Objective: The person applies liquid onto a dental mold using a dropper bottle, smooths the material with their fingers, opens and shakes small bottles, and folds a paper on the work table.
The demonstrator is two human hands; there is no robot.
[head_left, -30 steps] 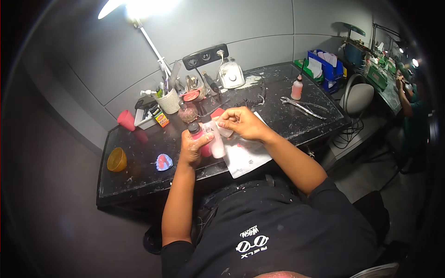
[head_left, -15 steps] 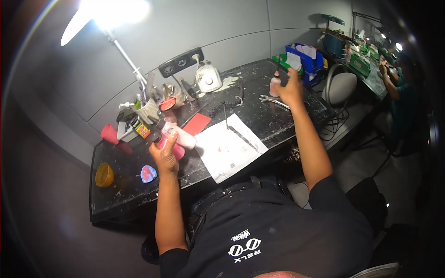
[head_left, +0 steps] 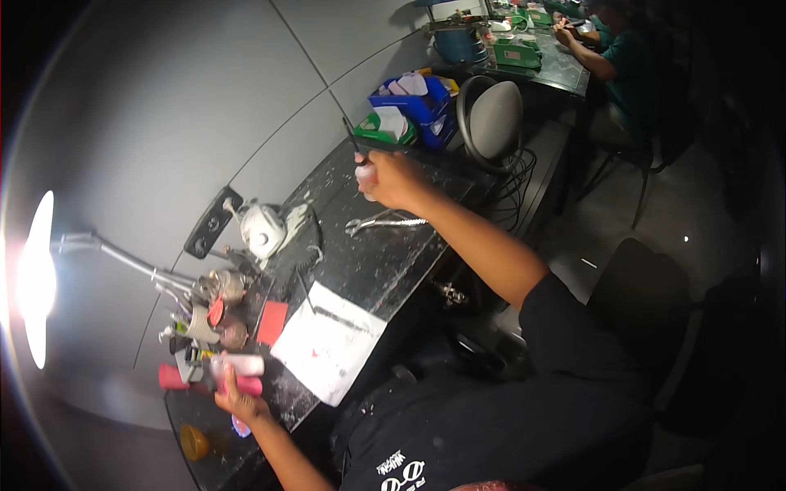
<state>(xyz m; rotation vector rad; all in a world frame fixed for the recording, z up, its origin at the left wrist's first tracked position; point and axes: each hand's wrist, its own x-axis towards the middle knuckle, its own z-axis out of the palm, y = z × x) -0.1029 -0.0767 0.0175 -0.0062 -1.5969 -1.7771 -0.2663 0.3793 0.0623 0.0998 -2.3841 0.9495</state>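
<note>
My left hand (head_left: 239, 403), low on the left, is closed around two bottles held side by side: one with pale contents (head_left: 247, 365) and one with bright pink contents (head_left: 248, 386). My right hand (head_left: 397, 182) is stretched to the far end of the black bench, its fingers wrapped round a small bottle (head_left: 365, 182) with pinkish contents and a dark, thin top. Just below that hand a shiny metal hand tool (head_left: 385, 221) lies on the bench. Partly hidden behind my left hand is a small blue-rimmed, pink-centred piece (head_left: 241, 426).
A white paper sheet (head_left: 327, 356) with a dark thin tool on it lies mid-bench, beside a red square (head_left: 272, 322). A white device (head_left: 262, 231) stands by the wall. Blue bins (head_left: 426, 106) and a chair (head_left: 496, 120) are beyond the far end. A person (head_left: 630, 74) sits farther off.
My right hand has gone from open beside the small bottle to closed around it. The view has swung right and turned. My left hand still holds the two bottles.
</note>
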